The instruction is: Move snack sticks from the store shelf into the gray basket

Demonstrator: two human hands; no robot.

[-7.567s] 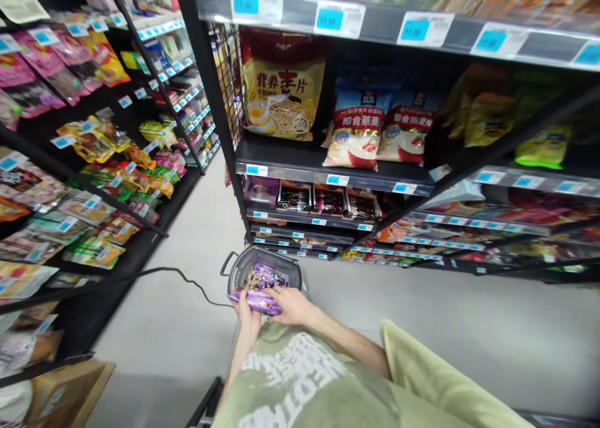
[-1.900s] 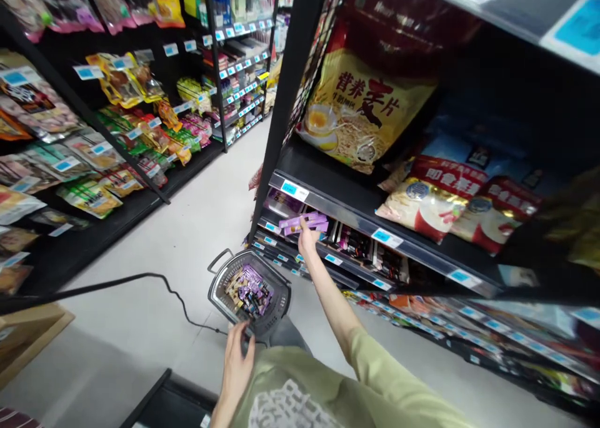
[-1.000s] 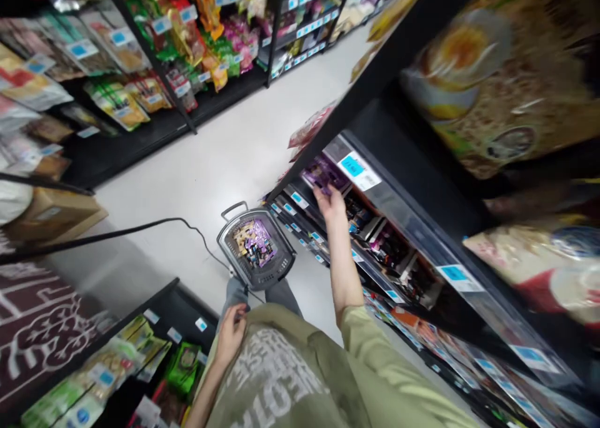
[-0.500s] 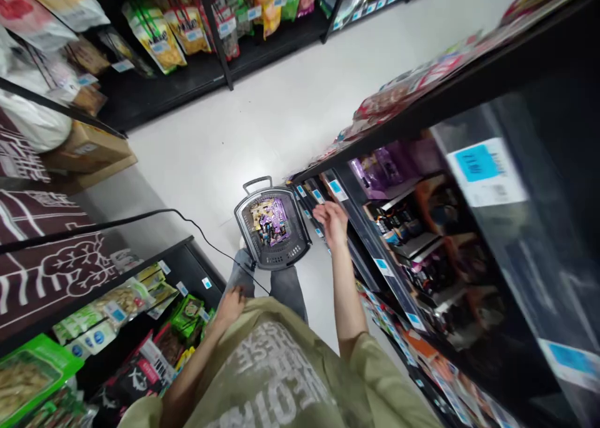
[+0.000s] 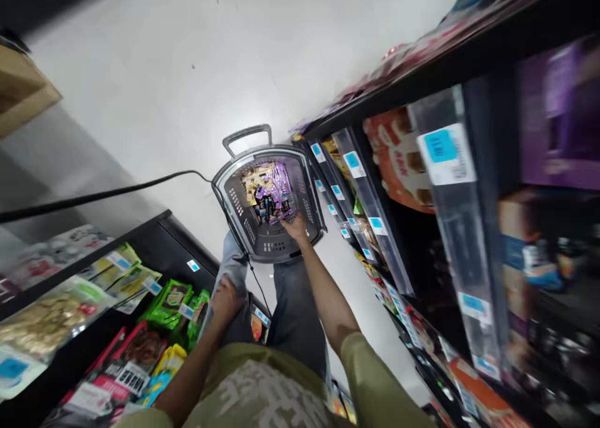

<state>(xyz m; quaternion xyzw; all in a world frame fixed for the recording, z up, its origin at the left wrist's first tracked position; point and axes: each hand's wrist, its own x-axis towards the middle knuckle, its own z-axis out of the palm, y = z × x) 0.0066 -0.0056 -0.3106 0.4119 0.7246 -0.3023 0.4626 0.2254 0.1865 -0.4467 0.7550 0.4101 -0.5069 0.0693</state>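
A dark grey shopping basket with a raised handle stands on the floor by my legs. Small wrapped snack packets, purple, gold and black, are heaped inside it. My right hand reaches over the near right rim into the basket, with its fingertips at the edge of the heap. Those fingertips blend into the dark wrappers, so whether they grip a packet is unclear. Lower left, my left hand lies on my thigh with its fingers laid flat, and it holds nothing.
Shelves with price tags and boxed snacks run close along the right. A low shelf with bagged snacks is at the left. A black cord crosses from the left to the basket. A cardboard box stands at the far left.
My right hand has moved from beside the right shelf down into the basket. The view has dropped closer, so the basket looks larger. My left hand has slid onto my thigh.
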